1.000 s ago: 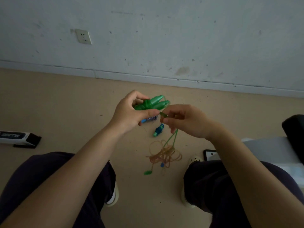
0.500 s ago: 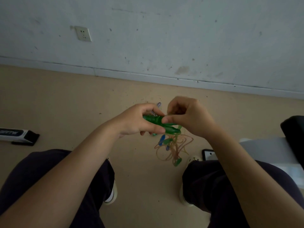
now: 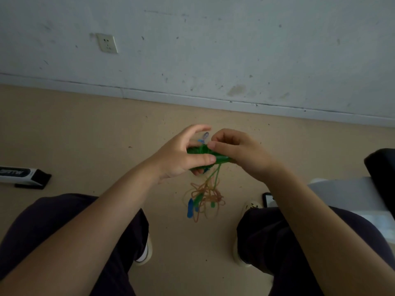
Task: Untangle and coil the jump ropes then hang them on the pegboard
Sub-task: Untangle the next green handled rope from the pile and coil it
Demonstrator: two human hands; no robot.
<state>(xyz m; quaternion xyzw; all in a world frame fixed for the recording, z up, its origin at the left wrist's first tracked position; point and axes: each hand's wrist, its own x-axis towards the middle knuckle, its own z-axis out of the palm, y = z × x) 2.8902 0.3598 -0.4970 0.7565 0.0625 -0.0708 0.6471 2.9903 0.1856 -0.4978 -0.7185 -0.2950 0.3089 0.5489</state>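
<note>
My left hand [image 3: 181,154] grips a pair of green jump-rope handles [image 3: 199,151] held level in front of me, thumb across their lower side. My right hand [image 3: 237,150] pinches the green cord at the handles' right end. A blue and white striped piece [image 3: 204,137] sticks up between the two hands. Green cords drop from the handles into a tangle of orange, green and blue ropes [image 3: 205,197] hanging between my knees, with a blue handle [image 3: 190,208] at its lower left. No pegboard is in view.
I sit facing a grey wall with a socket [image 3: 106,43]. A black and white box [image 3: 21,176] lies on the tan floor at the left. A phone [image 3: 268,199] and a white surface [image 3: 346,193] are at the right, beside a black object [image 3: 382,176].
Both hands turned the green handles from pointing up-right to lying level and rose slightly. The hanging tangle swung and now hangs lower between my knees.
</note>
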